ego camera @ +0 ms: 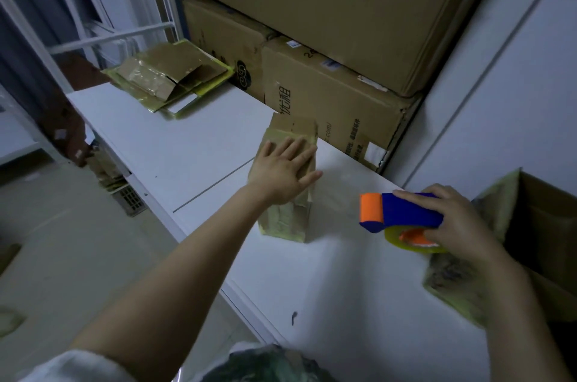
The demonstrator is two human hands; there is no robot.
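A flat brown cardboard piece, wrapped in yellowish tape, lies on the white table. My left hand presses flat on its upper half with fingers spread. To the right, my right hand grips a blue tape dispenser with an orange roller at its front. A roll of yellowish tape sits under the dispenser. The dispenser hovers just above the table, apart from the cardboard piece.
A pile of flattened taped cardboard lies at the table's far left corner. Large stacked cartons stand against the back. An open cardboard box sits at the right edge. A dark bag is at the near edge.
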